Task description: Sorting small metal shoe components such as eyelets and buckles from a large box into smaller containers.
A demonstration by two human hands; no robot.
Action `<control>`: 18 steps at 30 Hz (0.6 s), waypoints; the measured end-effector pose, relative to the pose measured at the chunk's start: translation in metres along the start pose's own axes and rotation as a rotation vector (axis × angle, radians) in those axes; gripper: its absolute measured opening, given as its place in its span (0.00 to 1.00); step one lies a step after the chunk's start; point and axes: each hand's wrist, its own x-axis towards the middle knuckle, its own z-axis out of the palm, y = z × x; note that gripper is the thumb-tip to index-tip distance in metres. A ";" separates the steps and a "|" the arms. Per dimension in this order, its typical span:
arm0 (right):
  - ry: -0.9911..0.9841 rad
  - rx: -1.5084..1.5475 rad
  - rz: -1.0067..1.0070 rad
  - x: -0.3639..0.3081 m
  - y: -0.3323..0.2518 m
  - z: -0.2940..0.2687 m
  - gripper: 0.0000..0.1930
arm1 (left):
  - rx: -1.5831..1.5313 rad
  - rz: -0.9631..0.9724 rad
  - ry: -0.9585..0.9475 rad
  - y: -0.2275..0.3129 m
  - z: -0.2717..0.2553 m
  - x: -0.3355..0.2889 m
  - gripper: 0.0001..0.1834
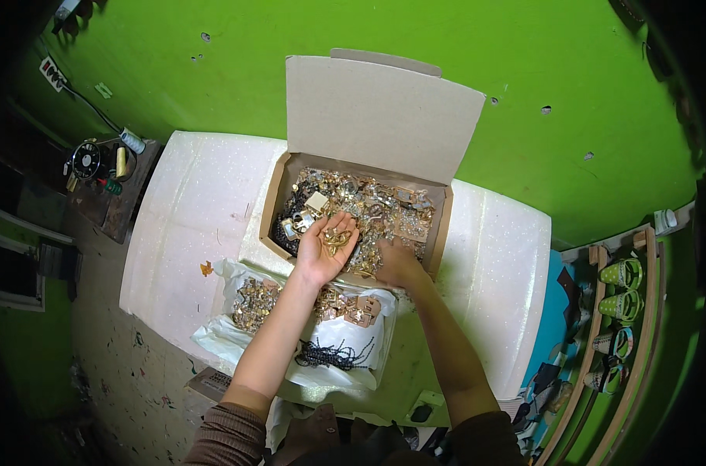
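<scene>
My left hand (324, 252) lies palm up over an open cardboard box (438, 241), its fingers curled a little around several gold-coloured jewelry pieces (337, 240). Inside the box, a dense mix of gold and silver-toned jewelry (376, 206) spreads across the bottom, with black beaded strands (310, 192) at the left. A small cream-coloured square piece (316, 202) lies on top of the heap, just beyond my left hand. Toward the box's near right corner, my right hand (399, 262) reaches down with bent fingers among the jewelry; its fingertips are partly hidden.
The box lid (380, 109) stands up against the green wall. Nearer me, a white-lined tray (388, 311) holds more jewelry, brown cards (361, 311) and black bead strands (333, 355). An orange-gold piece (206, 269) lies on the white table (190, 202). Shoes (621, 305) sit on a wooden rack.
</scene>
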 end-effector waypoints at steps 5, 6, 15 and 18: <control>-0.096 0.166 -0.037 0.000 0.010 -0.007 0.30 | 0.010 -0.006 -0.001 0.000 0.001 -0.001 0.13; -0.114 0.206 -0.054 0.001 0.013 -0.006 0.29 | 0.010 -0.007 -0.001 -0.001 0.002 -0.001 0.13; -0.202 0.305 -0.157 0.007 0.023 -0.003 0.21 | 0.034 0.002 0.005 -0.001 0.005 -0.002 0.13; -0.177 0.302 -0.253 0.008 0.024 -0.004 0.19 | 0.047 0.009 0.015 -0.001 0.006 -0.003 0.14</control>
